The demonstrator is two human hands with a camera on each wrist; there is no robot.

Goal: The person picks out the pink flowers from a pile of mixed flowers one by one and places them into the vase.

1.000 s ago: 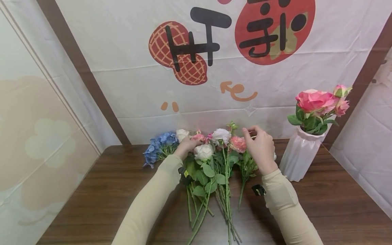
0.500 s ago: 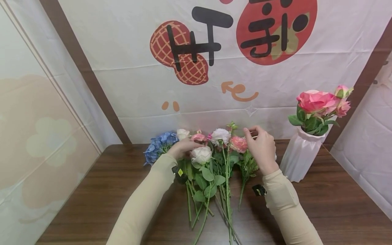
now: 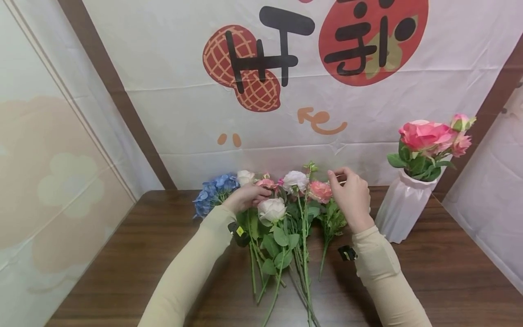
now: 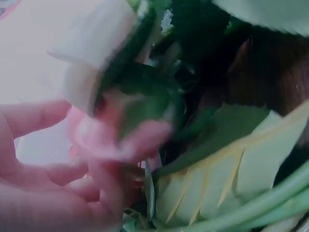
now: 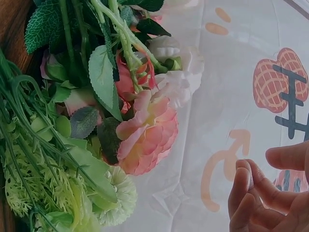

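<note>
The left hand [image 3: 248, 197] reaches into the row of cut flowers on the table. In the left wrist view its thumb and bent fingers close around a blurred pink flower [image 4: 104, 140]. A white rose [image 3: 271, 211] lies just in front of these fingers, leaves and long stem pointing toward the viewer. At the right end of the row, the right hand [image 3: 352, 196] is raised with thumb and fingers apart and nothing between them. Beside it lie a coral-pink flower [image 5: 148, 136] and a pale green bloom [image 5: 120, 195].
A white fluted vase [image 3: 404, 209] holding pink roses [image 3: 426, 135] stands on the right of the brown wooden table [image 3: 135, 272]. A blue hydrangea [image 3: 214, 193] ends the row at left. Close behind hangs a printed white cloth [image 3: 184, 118].
The left hand has drawn back a little to the left and its fingers have bent at the pink flower. The white rose has shifted slightly toward the viewer. The right hand stays put.
</note>
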